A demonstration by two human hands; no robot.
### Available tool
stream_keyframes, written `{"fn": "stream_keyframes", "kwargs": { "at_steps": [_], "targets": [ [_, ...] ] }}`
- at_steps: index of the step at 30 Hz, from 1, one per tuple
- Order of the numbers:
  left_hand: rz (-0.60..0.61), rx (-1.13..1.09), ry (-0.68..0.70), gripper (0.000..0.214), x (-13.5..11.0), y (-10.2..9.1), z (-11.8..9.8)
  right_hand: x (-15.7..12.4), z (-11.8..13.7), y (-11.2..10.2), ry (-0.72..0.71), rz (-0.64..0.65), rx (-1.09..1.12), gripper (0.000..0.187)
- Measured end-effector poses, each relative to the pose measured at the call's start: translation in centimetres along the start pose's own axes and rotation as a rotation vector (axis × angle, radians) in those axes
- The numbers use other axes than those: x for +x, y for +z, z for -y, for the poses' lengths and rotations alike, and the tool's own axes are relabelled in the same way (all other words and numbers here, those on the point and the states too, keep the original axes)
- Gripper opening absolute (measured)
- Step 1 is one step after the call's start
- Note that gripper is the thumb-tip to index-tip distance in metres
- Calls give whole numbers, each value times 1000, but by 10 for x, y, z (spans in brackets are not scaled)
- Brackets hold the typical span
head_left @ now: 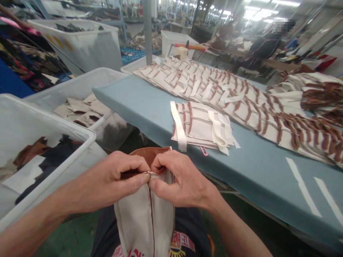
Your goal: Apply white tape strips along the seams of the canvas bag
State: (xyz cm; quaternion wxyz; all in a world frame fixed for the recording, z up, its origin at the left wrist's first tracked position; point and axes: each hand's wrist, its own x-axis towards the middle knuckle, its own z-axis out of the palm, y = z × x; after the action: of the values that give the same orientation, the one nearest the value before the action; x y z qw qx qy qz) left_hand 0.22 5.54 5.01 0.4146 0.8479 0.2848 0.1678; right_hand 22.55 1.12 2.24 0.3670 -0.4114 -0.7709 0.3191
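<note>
Both hands hold a cream canvas pouch (144, 221) with a brown lining and a brown zipper running down its middle, held over my lap. My left hand (115, 178) pinches the pouch's top edge on the left of the zipper. My right hand (182, 182) pinches it on the right, thumb and forefinger closed at a small metal zipper pull (150, 174) between the two thumbs. A small stack of the same flat cream pieces with brown trim (202, 126) lies on the blue-green table (150, 107) just beyond my hands.
A long overlapping row of cream pieces (241, 100) runs across the table, with a heap (318, 96) at far right. White plastic bins (50, 142) with fabric stand at left. Two white tape strips (302, 187) mark the table. Another person (265, 44) works far behind.
</note>
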Motion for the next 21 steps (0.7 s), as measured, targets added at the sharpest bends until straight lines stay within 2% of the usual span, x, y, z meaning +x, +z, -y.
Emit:
{"fn": "stream_keyframes", "kwargs": {
  "at_steps": [5,9,11,16,18,21],
  "targets": [
    [-114,-98,-39,31,-4,10,1,-2,10,1,33,-5,-129,11],
    [-108,-223,-54,33,-8,13,3,0,8,0,60,115,14,9],
    [-107,-229,-60,33,-9,11,4,1,7,0,58,134,32,10],
    [-112,-142,-16,31,-13,1,1,6,11,1,-74,44,-89,10],
    [-104,-65,32,30,-15,-3,-1,9,14,2,-98,64,-151,10],
    [-83,72,73,29,-18,-7,-2,14,17,3,-61,112,-242,12]
  ]
}}
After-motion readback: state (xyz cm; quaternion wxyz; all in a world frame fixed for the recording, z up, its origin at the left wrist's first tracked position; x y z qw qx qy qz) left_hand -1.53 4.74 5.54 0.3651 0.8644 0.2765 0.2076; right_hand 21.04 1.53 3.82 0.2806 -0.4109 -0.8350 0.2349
